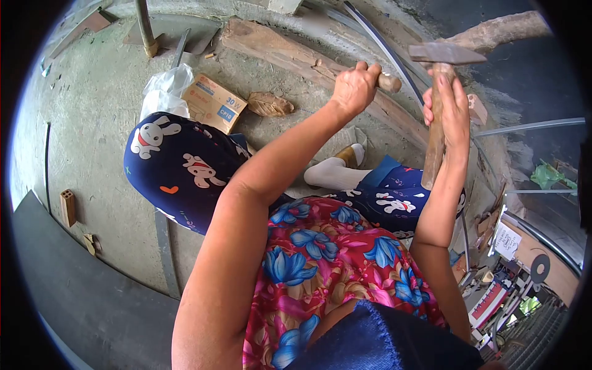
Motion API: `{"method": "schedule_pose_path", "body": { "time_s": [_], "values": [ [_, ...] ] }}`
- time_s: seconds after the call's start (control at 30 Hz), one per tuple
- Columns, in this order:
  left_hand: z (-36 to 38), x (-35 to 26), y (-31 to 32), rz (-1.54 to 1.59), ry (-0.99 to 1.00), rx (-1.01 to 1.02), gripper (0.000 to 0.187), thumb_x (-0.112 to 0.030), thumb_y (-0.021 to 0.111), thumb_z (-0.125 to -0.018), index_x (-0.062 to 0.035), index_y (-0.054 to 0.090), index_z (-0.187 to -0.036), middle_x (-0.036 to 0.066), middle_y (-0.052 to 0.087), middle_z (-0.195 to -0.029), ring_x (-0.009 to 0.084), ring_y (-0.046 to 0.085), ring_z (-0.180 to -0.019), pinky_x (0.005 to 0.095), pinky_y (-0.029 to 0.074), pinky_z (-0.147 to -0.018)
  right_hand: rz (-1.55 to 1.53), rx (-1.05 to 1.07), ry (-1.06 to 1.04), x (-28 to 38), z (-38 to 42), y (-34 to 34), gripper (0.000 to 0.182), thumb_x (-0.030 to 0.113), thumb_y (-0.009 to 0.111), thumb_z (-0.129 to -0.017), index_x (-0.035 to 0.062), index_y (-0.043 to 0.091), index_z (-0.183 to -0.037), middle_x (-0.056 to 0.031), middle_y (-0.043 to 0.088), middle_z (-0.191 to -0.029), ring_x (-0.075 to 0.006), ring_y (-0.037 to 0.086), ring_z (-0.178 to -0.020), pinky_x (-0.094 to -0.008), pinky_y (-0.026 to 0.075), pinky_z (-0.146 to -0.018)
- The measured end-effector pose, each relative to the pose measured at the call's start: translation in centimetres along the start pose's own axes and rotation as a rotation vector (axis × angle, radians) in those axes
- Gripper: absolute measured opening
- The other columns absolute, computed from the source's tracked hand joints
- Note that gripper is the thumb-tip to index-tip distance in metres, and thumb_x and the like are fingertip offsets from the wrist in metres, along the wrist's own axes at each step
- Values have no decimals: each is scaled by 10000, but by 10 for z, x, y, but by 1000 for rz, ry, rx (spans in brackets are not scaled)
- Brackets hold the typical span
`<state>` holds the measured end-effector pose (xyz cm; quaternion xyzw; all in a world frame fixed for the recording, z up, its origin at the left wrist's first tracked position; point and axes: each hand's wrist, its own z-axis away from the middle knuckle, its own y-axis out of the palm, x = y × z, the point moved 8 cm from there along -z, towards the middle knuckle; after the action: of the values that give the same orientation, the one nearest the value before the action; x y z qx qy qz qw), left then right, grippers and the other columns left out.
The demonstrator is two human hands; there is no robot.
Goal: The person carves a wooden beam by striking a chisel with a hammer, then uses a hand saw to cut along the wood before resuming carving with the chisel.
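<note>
My left hand [357, 89] is closed in a fist around a round wooden handle [388, 82], whose blunt end sticks out on the right. The rest of that tool is hidden by the fist. In my right hand [453, 114], raised on the right, is a hammer [436, 132] gripped high on its wooden shaft, close under the dark metal head. The shaft's lower end points down toward my forearm. Below both hands runs a long, weathered wooden plank [296, 58] on the floor, with a rough, chipped top.
A cardboard box [213, 102], a clear plastic bag [166, 89] and a dry leaf [270, 105] lie left of the plank. A rough branch [502, 32] juts in at upper right. Metal strips cross the right side. A brick [68, 208] stands far left. Clutter fills the lower right.
</note>
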<state>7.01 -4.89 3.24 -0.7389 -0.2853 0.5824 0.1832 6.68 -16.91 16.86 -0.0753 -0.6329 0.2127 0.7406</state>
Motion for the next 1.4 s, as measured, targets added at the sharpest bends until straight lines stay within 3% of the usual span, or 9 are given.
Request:
{"method": "schedule_pose_path", "body": {
  "time_s": [0.1,0.3,0.4,0.5,0.87,1.07,1.2,1.27,1.4],
  "values": [
    [5,-11,-1,10,58,-62,113,-138,546,-838,-93,552,-941,165,594,-829,346,645,-698,425,528,-616,-53,-69,-3,-14,14,-20,386,362,490,-968,16,512,-1138,-30,503,-627,-74,461,-440,-215,368,-398],
    [-2,11,-9,-28,-29,-112,108,-139,555,-832,-95,543,-930,169,592,-847,358,639,-698,441,527,-617,-104,-87,-11,-23,12,-20,393,367,482,-972,13,512,-1140,-32,500,-626,-79,459,-433,-218,376,-399],
    [-3,23,-6,-9,-103,-64,303,-134,644,-764,-108,540,-1047,153,595,-926,377,634,-736,463,529,-637,-78,-55,-17,-23,10,-10,397,366,484,-971,7,517,-1135,-34,503,-628,-77,460,-434,-216,382,-402],
    [-1,21,-12,1,-77,-123,128,-145,586,-813,-97,537,-922,170,590,-856,367,634,-701,452,525,-614,-41,-27,-32,-20,11,0,397,364,487,-969,4,523,-1132,-35,508,-629,-73,464,-437,-215,385,-405],
    [-4,22,-11,32,-89,-150,157,-151,602,-807,-101,542,-943,173,590,-850,364,635,-700,454,529,-614,-4,-1,-113,-11,17,14,343,318,475,-981,2,520,-1109,-36,513,-631,-77,469,-450,-207,385,-416],
    [-11,29,-7,45,-164,-94,307,-153,664,-763,-98,526,-1032,180,592,-922,397,632,-742,478,527,-639,-53,-146,-429,25,25,7,332,290,455,-993,0,485,-1150,-55,515,-656,-94,480,-492,-211,403,-443],
    [-13,30,-7,45,-184,-92,303,-163,663,-766,-99,525,-1029,181,596,-920,399,634,-746,480,527,-640,-80,-206,-468,1,13,21,216,229,475,-983,23,475,-1047,-38,519,-660,-83,482,-490,-213,399,-435],
    [-12,26,-8,36,-148,-118,195,-152,608,-800,-99,536,-974,189,597,-882,383,638,-712,466,528,-621,170,-63,-57,-36,0,35,204,235,511,-966,44,460,-1013,-25,511,-648,-75,469,-465,-211,388,-421],
    [-11,23,-6,42,-109,-148,135,-142,575,-817,-96,539,-938,196,598,-858,378,639,-698,460,528,-616,-17,-152,-132,-29,4,19,229,255,489,-978,39,460,-1047,-41,513,-647,-82,471,-463,-217,382,-412]
  ]
}}
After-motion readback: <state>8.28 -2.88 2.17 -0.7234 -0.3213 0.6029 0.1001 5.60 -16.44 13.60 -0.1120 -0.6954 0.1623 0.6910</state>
